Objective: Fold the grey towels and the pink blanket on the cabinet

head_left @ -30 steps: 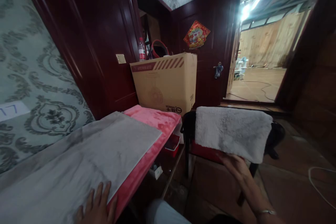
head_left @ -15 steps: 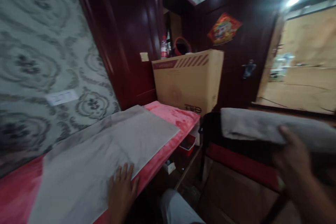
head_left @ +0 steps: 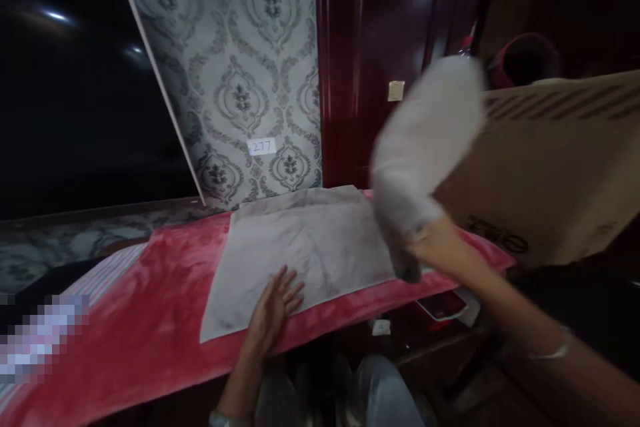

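Note:
A flat grey cloth [head_left: 310, 240] lies spread over a red plush blanket [head_left: 165, 300] on a long surface in front of me. At its near edge rests my left hand [head_left: 275, 310], open, the fingers loosely apart and nothing in them. To the right, my right hand [head_left: 433, 240] is closed on another grey cloth [head_left: 430, 127]. It holds that cloth raised above the right end of the spread one. The held cloth is smeared by motion, so its folds cannot be made out.
A big cardboard box [head_left: 545, 173] stands at the right, with a red-capped bottle [head_left: 466, 47] and a round red-rimmed object [head_left: 527, 60] behind its top. A dark screen [head_left: 85, 80] is at the left. A striped fabric [head_left: 113, 273] lies beside the blanket. A small 277 label [head_left: 262, 146] is on the wallpaper.
My right hand has lifted the folded grey cloth off the chair back and brought it left over the blanket. The view has turned left. My left hand stays by the spread cloth.

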A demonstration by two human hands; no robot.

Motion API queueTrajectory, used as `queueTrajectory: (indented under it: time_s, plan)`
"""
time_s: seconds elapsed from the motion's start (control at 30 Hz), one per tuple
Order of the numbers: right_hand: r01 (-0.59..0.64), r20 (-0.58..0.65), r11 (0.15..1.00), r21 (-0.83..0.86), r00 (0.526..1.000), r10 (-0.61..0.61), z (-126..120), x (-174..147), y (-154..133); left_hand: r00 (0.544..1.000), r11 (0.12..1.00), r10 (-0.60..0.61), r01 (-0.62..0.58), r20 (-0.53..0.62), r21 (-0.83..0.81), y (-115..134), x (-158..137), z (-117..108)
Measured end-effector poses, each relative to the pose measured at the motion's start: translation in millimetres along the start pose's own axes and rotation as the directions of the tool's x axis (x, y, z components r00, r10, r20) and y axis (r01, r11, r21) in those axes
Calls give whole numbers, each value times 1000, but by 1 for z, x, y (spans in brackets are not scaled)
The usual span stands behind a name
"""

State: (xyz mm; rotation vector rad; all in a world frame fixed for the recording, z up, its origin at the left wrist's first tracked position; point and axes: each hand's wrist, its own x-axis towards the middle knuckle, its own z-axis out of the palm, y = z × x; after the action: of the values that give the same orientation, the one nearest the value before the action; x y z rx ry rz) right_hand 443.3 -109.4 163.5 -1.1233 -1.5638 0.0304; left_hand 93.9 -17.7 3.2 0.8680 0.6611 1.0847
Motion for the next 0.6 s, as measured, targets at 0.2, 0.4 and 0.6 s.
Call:
queueTrajectory:
  time_s: [0.2,0.4,0.6]
  plan:
    - [83,599,994,-64,800,-28,151,-92,32,971,900,-29,-77,-237,-428,4,-16,-41]
    - [65,471,998,19,880,-66,173,-161,86,953,897,31,-160,-302,-412,-23,-22,-52]
    - [34,465,997,65,883,-60,163,-177,92,934,944,77,-181,-350,-276,-31,-20,-47]
